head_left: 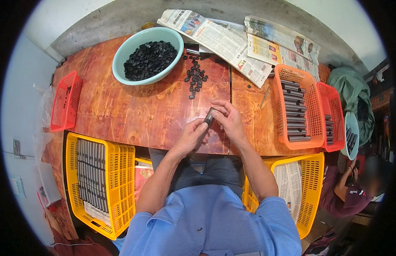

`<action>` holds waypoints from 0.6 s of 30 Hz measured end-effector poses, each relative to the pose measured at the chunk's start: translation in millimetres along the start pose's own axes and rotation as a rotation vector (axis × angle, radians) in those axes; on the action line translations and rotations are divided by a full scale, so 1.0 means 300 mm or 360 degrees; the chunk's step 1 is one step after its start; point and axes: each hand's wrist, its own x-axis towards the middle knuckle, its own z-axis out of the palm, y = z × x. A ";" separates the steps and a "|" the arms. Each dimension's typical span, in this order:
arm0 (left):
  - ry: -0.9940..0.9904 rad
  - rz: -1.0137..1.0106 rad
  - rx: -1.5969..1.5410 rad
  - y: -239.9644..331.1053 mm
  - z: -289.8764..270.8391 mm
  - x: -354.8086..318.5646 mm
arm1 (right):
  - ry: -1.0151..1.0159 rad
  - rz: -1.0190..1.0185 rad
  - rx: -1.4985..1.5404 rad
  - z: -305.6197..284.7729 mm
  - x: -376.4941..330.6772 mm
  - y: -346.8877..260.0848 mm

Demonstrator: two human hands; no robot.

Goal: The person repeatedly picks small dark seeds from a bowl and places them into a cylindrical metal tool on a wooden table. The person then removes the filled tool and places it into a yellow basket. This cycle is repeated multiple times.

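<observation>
A short dark tube (pixel 209 118) is held at a slant above the table's front edge. My left hand (pixel 192 135) is closed around its lower part, thumb lying along it. At the tube's upper end my right hand (pixel 230 123) grips with bent fingers; whether a small part sits between those fingertips cannot be made out. Beyond my hands, small black oval pieces (pixel 195 79) lie loose on the wooden table (pixel 134 113). Many more of them fill a pale green bowl (pixel 177 45) at the back left.
Orange (pixel 281 115) and red (pixel 340 113) baskets with dark tubes stand at right, a red basket (pixel 57 117) at far left. Newspapers (pixel 232 47) cover the back. Yellow crates (pixel 121 187) flank me below the table. A person (pixel 347 192) sits at far right.
</observation>
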 end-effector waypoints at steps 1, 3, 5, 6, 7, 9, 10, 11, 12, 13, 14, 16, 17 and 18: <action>0.0015 0.0033 0.0106 -0.004 -0.007 0.010 | -0.0031 -0.0064 0.0026 -0.012 0.014 0.032; 0.0183 0.0431 0.0681 -0.003 -0.005 0.038 | -0.0083 -0.0075 -0.0010 -0.041 0.036 0.051; 0.0309 0.0723 0.1239 0.019 -0.005 0.058 | -0.0125 0.0030 -0.0135 -0.072 0.066 0.039; 0.0349 0.0816 0.1511 0.058 0.000 0.059 | -0.0150 -0.0001 -0.0242 -0.068 0.081 0.015; 0.0388 0.0908 0.1783 0.083 0.000 0.063 | -0.0123 0.0111 -0.0333 -0.064 0.087 -0.011; 0.0443 0.1010 0.2070 0.089 -0.015 0.086 | -0.0064 0.0336 -0.0516 -0.053 0.091 -0.071; 0.0470 0.1064 0.2213 0.090 -0.024 0.100 | -0.0068 0.0223 -0.0658 -0.061 0.106 -0.061; 0.0456 0.1097 0.2278 0.089 -0.035 0.114 | -0.0072 0.0111 -0.0801 -0.074 0.125 -0.029; 0.0440 0.1127 0.2342 0.083 -0.048 0.130 | -0.0076 0.0003 -0.0942 -0.088 0.142 0.007; 0.0420 0.1156 0.2404 0.077 -0.056 0.140 | -0.0059 -0.0127 -0.0995 -0.101 0.153 0.045; 0.0421 0.1183 0.2418 0.073 -0.059 0.146 | -0.0042 -0.0257 -0.1047 -0.114 0.163 0.084; 0.0434 0.1215 0.2442 0.056 -0.068 0.144 | -0.0047 -0.0225 -0.1051 -0.098 0.154 0.074; 0.0457 0.1223 0.2421 0.052 -0.068 0.141 | -0.0058 -0.0070 -0.1004 -0.095 0.143 0.062; 0.0482 0.1231 0.2398 0.048 -0.066 0.137 | -0.0071 0.0085 -0.0956 -0.085 0.133 0.044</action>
